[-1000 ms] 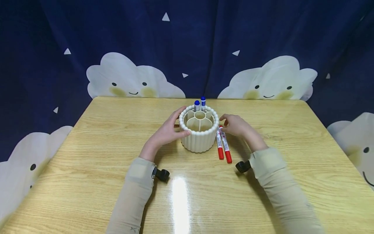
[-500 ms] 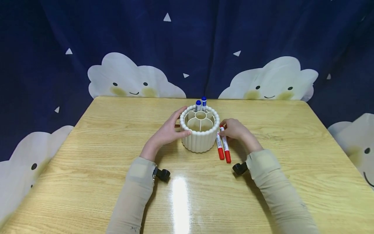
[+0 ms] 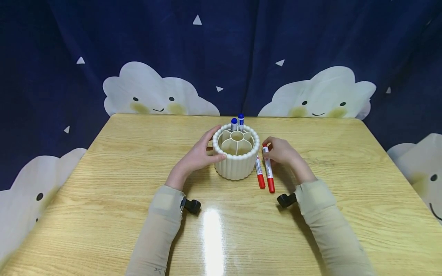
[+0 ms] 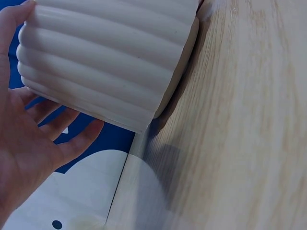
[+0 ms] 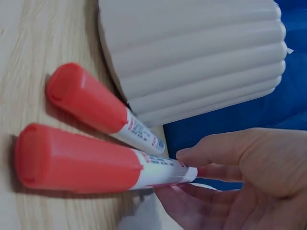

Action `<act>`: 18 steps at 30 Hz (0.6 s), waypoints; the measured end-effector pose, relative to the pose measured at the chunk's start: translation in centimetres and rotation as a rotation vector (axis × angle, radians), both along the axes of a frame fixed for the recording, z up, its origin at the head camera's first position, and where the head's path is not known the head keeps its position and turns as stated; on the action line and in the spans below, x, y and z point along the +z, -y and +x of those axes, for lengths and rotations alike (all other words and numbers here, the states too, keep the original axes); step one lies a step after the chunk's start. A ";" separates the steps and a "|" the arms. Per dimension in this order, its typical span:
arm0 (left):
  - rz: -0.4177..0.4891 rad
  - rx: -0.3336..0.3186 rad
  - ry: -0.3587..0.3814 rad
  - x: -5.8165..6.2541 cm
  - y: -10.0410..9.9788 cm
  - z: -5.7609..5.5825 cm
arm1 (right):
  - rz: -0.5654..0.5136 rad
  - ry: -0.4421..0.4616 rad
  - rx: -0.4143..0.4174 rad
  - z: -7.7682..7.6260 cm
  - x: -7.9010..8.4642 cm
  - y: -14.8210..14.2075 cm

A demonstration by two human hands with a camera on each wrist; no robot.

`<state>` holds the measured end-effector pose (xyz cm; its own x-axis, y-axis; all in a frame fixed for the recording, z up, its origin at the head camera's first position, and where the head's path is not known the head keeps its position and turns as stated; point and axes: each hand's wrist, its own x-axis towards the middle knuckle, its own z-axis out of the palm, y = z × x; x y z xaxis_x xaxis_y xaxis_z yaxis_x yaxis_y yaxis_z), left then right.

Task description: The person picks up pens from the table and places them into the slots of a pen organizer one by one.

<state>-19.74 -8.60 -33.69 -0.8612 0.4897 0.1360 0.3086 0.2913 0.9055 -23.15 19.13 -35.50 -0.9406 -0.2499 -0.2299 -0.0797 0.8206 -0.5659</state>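
Observation:
A cream ribbed pen holder (image 3: 235, 168) with a beaded rim and inner compartments stands on the table. My left hand (image 3: 195, 155) holds its left side, thumb on the front rim and fingers around the far side. Right of the holder, my right hand (image 3: 281, 150) pinches the far end of a red-capped marker (image 5: 81, 158) between thumb and fingers. That marker's capped end points toward me. Between it and the holder lies a second red-capped marker (image 3: 260, 174), untouched. Two blue-capped markers (image 3: 234, 124) stand in the holder's back compartments.
The wooden table (image 3: 103, 191) extends on both sides of the holder. Behind it hangs a dark blue curtain (image 3: 224, 50) printed with clouds and triangles. A black wrist camera (image 3: 193, 206) sticks out from each sleeve.
My right hand has come to the outer red-capped marker, taken its far end and drawn it slightly right, away from the other marker. The left hand and pen holder stay nearly put.

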 end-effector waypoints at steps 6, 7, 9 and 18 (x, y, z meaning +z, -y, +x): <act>0.002 0.001 -0.005 0.2 0.0 0.2 | -0.018 -0.058 -0.028 0.8 0.9 0.0; 0.003 0.002 -0.004 0.1 0.0 0.2 | -0.019 -0.080 -0.030 1.0 1.1 0.0; 0.002 0.004 -0.002 0.1 0.0 0.1 | -0.011 -0.140 -0.030 1.1 1.7 0.0; -0.005 0.005 -0.001 0.1 0.0 0.1 | -0.099 -0.317 -0.059 1.2 4.8 0.0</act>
